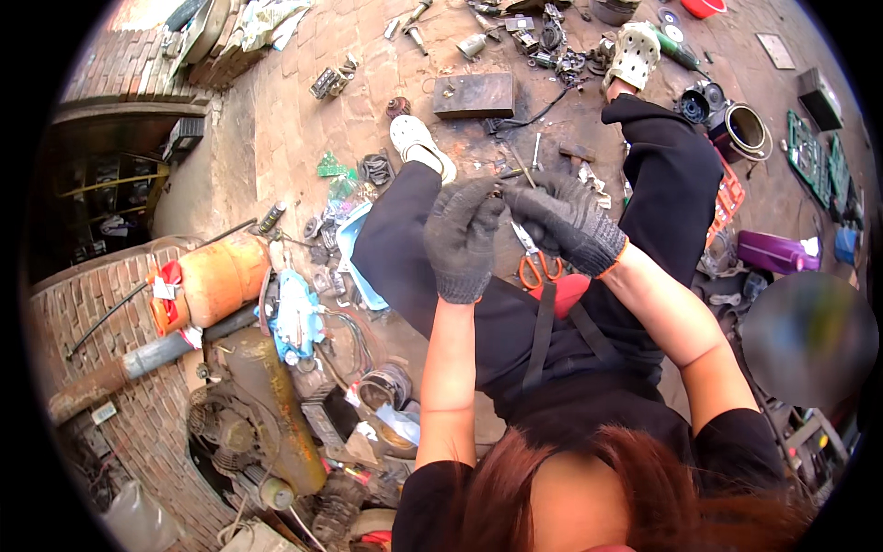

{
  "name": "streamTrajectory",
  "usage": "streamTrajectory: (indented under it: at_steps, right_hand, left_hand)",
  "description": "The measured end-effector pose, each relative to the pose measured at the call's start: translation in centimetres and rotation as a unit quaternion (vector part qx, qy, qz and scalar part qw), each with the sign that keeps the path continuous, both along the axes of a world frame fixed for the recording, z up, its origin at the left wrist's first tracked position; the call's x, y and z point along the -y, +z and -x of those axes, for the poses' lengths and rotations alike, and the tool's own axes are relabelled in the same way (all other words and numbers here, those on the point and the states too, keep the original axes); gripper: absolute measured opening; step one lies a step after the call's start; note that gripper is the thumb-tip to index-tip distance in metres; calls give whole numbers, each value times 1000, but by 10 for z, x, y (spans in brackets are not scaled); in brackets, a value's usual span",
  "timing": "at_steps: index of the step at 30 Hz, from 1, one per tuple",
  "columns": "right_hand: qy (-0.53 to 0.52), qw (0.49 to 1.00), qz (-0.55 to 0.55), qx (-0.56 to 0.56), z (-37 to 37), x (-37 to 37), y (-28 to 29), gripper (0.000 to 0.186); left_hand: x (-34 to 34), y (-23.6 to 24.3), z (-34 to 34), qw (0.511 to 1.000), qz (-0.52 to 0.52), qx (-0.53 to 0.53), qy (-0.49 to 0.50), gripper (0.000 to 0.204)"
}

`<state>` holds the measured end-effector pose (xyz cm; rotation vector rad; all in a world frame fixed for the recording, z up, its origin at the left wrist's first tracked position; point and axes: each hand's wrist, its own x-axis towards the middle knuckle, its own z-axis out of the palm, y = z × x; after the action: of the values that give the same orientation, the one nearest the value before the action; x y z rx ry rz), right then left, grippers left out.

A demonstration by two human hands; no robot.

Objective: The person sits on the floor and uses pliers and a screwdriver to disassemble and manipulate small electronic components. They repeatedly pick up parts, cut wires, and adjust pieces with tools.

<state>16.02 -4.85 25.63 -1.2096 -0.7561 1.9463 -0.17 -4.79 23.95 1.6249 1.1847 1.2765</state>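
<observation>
Both my hands wear dark grey knitted gloves and meet over my lap, fingertips close together. My left hand (pixel 463 241) is closed, pinching a small dark part (pixel 498 192) too small to name. Closed too, my right hand (pixel 572 223) has a thin metal rod (pixel 523 167) sticking out from its fingers; the rod's other end is hidden. Just below the right hand lies a pair of scissors (pixel 531 267) with orange handles, blades partly covered by the glove. Past the fingertips, a hammer (pixel 577 152) and a slim wrench (pixel 537 147) rest on the ground.
A dark metal box (pixel 474 95) stands beyond my feet, with motor parts (pixel 552 46) behind it. On the left are an orange gas cylinder (pixel 221 276) and a light blue basin (pixel 363 253). A green tool case (pixel 809 161) and purple container (pixel 777 251) sit at right.
</observation>
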Motion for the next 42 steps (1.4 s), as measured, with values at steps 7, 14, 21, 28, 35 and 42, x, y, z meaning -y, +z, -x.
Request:
streamTrajectory:
  at_steps: [7,14,21,28,35,42]
  right_hand:
    - [-41,927,-211,306,-24,-13,-15,32]
    - [-97,906,-295,286,-20,-2,3,33]
    - [-37,934,-287,212,3,5,48,28]
    - [-42,931,-265,246,2,8,45,21]
    - [-31,886,-373,273,9,14,44,21]
    - [-144,883,-338,293,14,11,41,21]
  left_hand:
    - [-13,11,5,807,270,520,-70,46]
    - [2,30,-13,809,270,510,-113,51]
    - [9,41,-25,905,168,390,-3,57]
    - [18,36,-7,940,157,302,23,45]
    - [22,44,-7,944,187,267,56,45]
    - [25,30,-10,983,97,130,83,40]
